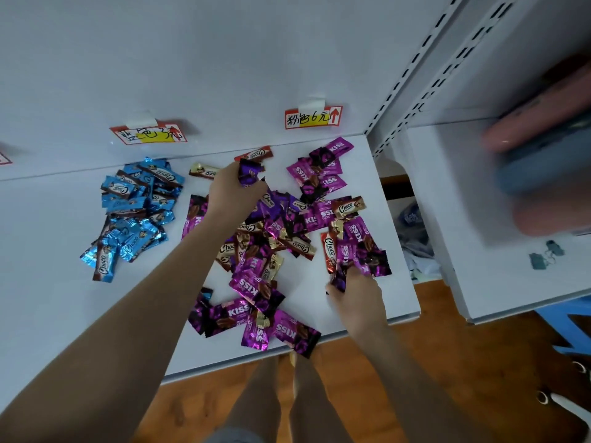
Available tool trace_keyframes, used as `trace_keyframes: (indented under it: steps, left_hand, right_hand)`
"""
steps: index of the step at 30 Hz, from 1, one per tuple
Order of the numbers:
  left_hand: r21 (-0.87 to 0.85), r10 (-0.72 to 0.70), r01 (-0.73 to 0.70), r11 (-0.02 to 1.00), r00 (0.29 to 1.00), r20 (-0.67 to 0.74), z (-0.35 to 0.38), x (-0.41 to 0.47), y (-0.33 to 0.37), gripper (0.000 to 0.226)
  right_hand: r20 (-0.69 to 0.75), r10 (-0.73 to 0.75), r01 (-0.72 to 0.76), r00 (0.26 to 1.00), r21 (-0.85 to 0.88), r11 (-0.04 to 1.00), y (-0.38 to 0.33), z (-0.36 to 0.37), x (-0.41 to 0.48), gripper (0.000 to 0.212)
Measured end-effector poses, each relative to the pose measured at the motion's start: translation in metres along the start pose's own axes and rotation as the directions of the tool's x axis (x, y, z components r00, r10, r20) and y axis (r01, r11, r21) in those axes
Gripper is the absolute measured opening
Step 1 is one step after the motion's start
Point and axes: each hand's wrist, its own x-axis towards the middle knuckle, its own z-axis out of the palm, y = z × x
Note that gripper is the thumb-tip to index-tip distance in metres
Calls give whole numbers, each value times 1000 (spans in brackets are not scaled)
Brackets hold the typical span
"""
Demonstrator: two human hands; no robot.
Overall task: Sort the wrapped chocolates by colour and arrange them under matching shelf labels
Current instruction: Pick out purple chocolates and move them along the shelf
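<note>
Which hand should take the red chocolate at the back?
Left, probably: the left hand is right beside the red chocolate, though it already holds a violet chocolate. The right hand is at the front, pinching a purple chocolate, with the heap between.

Arms outstretched, left grip (235,193) clutching purple chocolates (249,172), right grip (356,298) pinching one

A small pile (134,212) lies left of the big heap (271,251) (both on the shelf (48,251)), labels (313,118) behind.
</note>
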Motion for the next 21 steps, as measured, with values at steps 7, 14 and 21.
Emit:
trace_keyframes:
  steps: [7, 14, 21]
  left_hand:
    - [60, -41, 37, 997, 997, 69, -7, 3, -10, 9]
    - [492, -46, -75, 867, 972, 229, 28, 23, -9, 38]
    - [666, -73, -60, 744, 983, 170, 44, 30, -5, 42]
  right_hand:
    - [-8, -75, 75, 997, 183, 980, 6, -6, -12, 19]
    - [-37, -123, 129, 992, 290, 948, 13, -5, -16, 12]
    - [-125, -18, 61, 992, 343, 938, 15, 0, -15, 26]
